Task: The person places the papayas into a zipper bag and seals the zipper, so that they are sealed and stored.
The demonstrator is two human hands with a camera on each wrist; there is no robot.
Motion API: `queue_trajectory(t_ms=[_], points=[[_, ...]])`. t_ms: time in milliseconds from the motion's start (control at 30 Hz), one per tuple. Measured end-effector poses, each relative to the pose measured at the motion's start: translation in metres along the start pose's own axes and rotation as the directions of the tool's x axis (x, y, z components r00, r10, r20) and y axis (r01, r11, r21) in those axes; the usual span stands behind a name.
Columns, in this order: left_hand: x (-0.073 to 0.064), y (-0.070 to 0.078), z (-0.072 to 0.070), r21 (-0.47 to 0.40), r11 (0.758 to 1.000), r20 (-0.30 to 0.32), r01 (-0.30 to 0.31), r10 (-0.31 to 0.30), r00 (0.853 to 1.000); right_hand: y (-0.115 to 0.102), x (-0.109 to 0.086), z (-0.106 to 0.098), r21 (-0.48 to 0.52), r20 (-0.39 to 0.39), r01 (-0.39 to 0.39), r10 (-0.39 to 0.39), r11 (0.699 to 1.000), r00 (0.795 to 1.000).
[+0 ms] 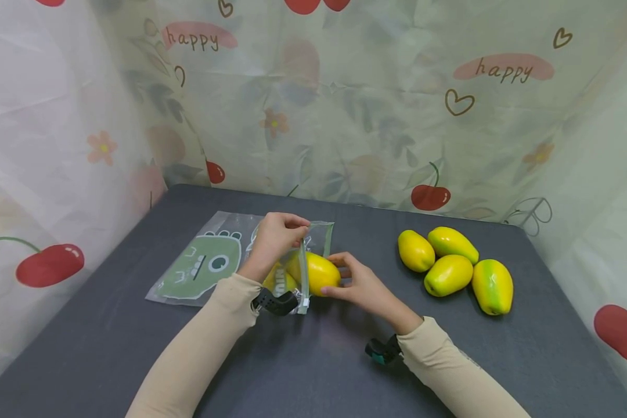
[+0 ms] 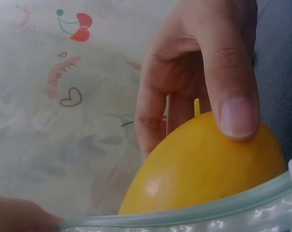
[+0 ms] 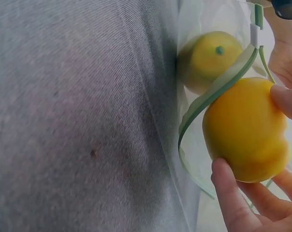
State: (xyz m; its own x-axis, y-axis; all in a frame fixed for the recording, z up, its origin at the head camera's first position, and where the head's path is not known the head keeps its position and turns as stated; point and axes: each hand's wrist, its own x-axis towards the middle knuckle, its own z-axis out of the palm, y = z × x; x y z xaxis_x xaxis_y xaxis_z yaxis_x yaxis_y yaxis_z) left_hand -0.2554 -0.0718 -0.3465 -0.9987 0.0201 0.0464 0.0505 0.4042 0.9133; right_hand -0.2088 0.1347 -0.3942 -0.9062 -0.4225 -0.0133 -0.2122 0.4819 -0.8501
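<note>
A clear zip bag [image 1: 198,278] with a green cartoon print lies on the table, its mouth facing right. My left hand [image 1: 273,241] pinches the upper edge of the mouth and lifts it. At the opening, my right hand [image 1: 363,287] grips a yellow mango [image 1: 322,274] between thumb and fingers, partly inside the bag. The right wrist view shows the mango's near end outside the green zip rim [image 3: 206,99]. Behind it, another mango [image 3: 211,58] sits inside the bag. A white slider [image 3: 255,36] is at one end of the zip.
Several loose yellow mangoes [image 1: 449,276], one with a green streak, lie grouped on the right side of the dark grey table [image 1: 324,371]. A printed curtain [image 1: 345,116] hangs behind and along both sides. A thin cable [image 1: 533,215] is by the back right corner.
</note>
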Motion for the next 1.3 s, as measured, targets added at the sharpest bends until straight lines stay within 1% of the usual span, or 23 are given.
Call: queue_trajectory(t_ms=[167,333,433,567,867,967,1167,1300], points=[[-0.001,0.001,0.0,0.001,1.0,-0.002,-0.004,0.004,1.0,-0.002,0.003,0.004,0.021,0.014,0.006,-0.006,1.0,1.0],[-0.001,0.002,-0.001,0.002,1.0,0.004,-0.003,0.003,1.0,-0.004,0.005,0.007,0.075,0.056,0.042,-0.046,0.996,0.997],[-0.001,0.002,-0.001,0.006,1.0,0.003,-0.001,0.001,1.0,-0.005,0.005,0.009,0.085,0.078,0.062,-0.068,0.995,0.995],[-0.002,0.003,-0.002,0.005,1.0,0.002,-0.002,0.002,1.0,-0.007,0.006,0.012,0.096,0.09,0.069,-0.078,0.993,0.993],[-0.002,0.003,-0.002,0.02,1.0,-0.001,-0.002,0.002,1.0,-0.011,0.005,0.014,0.093,0.106,0.063,-0.073,0.994,0.992],[-0.001,0.002,-0.002,0.025,1.0,0.0,-0.001,0.001,1.0,-0.009,0.006,0.015,0.085,0.105,0.065,-0.073,0.994,0.992],[-0.001,0.001,-0.001,0.016,1.0,0.002,0.004,-0.004,1.0,-0.008,0.006,0.016,0.07,0.097,0.041,-0.048,0.997,0.994],[0.0,0.001,-0.001,0.023,1.0,0.006,0.004,-0.004,1.0,-0.009,0.006,0.015,0.074,0.098,0.044,-0.052,0.996,0.994]])
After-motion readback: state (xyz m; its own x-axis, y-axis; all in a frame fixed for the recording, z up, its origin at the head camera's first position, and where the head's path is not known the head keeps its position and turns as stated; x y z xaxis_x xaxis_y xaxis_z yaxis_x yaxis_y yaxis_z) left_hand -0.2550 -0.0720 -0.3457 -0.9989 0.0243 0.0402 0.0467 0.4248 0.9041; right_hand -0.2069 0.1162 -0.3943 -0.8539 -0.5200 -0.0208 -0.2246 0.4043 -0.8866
